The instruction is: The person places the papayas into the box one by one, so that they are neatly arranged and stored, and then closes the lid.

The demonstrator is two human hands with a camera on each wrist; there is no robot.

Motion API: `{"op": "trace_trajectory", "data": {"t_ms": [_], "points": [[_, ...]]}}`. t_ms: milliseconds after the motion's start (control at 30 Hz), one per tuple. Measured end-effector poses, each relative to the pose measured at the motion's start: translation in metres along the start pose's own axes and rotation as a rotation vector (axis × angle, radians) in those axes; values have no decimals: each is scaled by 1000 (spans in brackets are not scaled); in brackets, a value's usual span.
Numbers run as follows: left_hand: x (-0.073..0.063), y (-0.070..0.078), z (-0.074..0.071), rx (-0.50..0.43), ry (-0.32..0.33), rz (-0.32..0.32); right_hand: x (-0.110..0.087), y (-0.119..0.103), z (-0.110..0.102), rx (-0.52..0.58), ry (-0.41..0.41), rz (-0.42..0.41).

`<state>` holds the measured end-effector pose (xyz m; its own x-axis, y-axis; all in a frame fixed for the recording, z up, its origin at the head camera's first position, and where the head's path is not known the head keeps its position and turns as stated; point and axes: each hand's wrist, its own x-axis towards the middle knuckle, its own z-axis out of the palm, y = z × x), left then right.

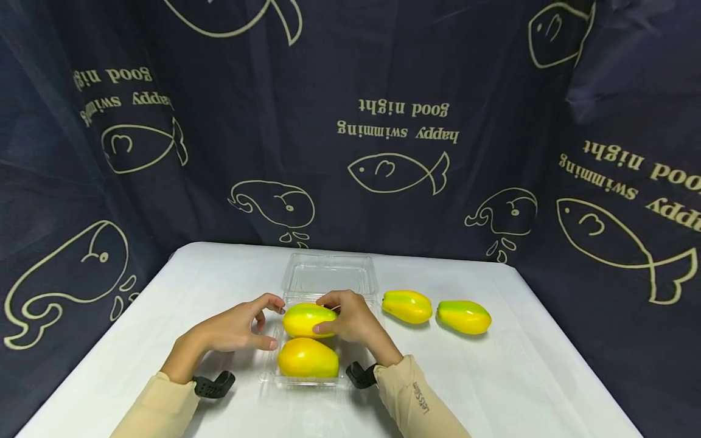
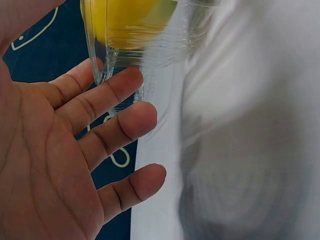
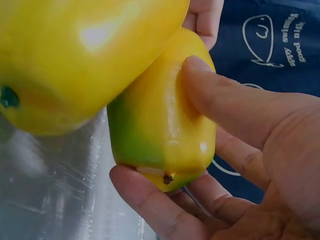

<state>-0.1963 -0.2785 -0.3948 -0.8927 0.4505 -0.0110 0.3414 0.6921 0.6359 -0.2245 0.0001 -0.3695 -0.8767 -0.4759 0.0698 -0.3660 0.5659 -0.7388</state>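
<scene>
In the head view, my right hand (image 1: 353,317) grips a yellow-green papaya (image 1: 308,320) over the clear plastic clamshell box (image 1: 346,382). The right wrist view shows the thumb along this papaya (image 3: 150,120) and fingertips around its brown-nubbed end. A second, yellower papaya (image 1: 308,359) lies in the near part of the box. My left hand (image 1: 232,327) is at the box's left side, fingers spread and loosely bent, holding nothing. In the left wrist view its fingertips come right up to the box wall (image 2: 145,37), behind which yellow fruit shows.
The clamshell's lid (image 1: 330,277) lies folded back toward the far edge of the white table (image 1: 219,280). Right of the box lie two more yellow-green papayas, one nearer (image 1: 408,307) and one farther right (image 1: 464,317). A dark curtain (image 1: 394,213) hangs behind the table.
</scene>
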Motion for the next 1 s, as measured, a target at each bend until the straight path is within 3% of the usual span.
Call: {"op": "trace_trajectory", "data": {"t_ms": [533, 1000], "points": [[-1, 1, 2, 1, -2, 0, 0, 5, 7, 17, -37, 34], [-1, 2, 2, 8, 4, 15, -2, 1, 6, -92, -54, -5]]}}
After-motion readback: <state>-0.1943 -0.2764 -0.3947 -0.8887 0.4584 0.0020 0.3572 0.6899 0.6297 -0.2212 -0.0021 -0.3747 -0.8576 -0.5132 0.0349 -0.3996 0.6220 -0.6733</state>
